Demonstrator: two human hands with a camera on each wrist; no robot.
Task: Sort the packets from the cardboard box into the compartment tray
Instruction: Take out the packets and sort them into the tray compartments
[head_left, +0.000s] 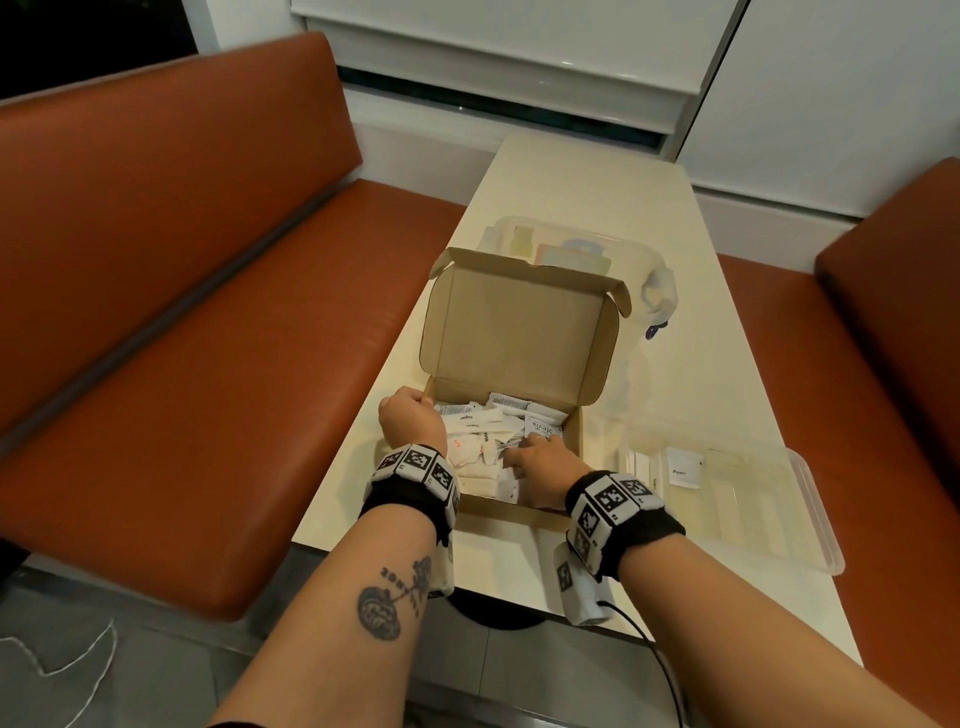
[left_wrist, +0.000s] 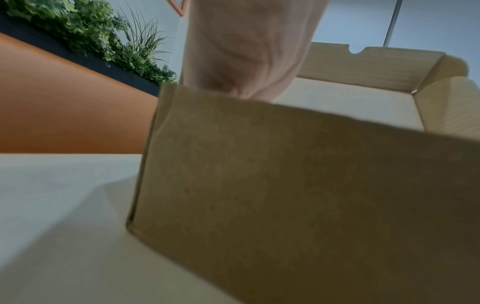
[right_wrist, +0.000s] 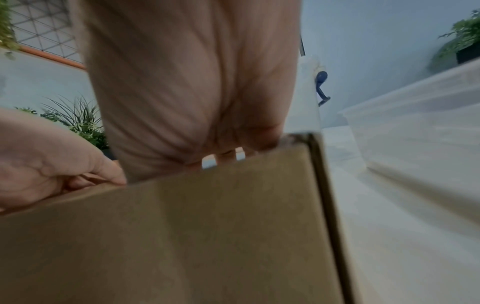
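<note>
While both hands work at the cardboard box (head_left: 511, 410), their states differ. The left hand (head_left: 408, 421) sits at the box's far-left corner with its fingers curled tightly over the left wall rim; the head view shows knuckles bent and the fist closed around the cardboard edge. From the left wrist view the palm (left_wrist: 246, 51) drops behind the box wall (left_wrist: 285, 195) and the fingertips are hidden, so how deep they reach cannot be told. The right hand (head_left: 540, 460) lies inside the box on the right side, fingers bent downward into the heap of packets (head_left: 493, 436). The right wrist view shows slim gaps between those fingers (right_wrist: 226, 156) above the near wall, so they are only slightly spread; whether they pinch a packet cannot be told.

The box stands on the table (head_left: 597, 208), just left of the compartment tray (head_left: 810, 499), with its lid (head_left: 519, 322) raised at the far side and leaning away. Its long axis runs left to right, parallel to the near table edge. Packets inside lie jumbled at mixed angles; a Stevia packet (head_left: 543, 430) rests just beyond the right fingers, its lettering running near to far.

The clear tray lies with its long axis left to right. A white Pepper packet (head_left: 684, 467) sits in a left-of-centre compartment, and slim white sachets (head_left: 641, 462) stand in the compartment to its left.
</note>
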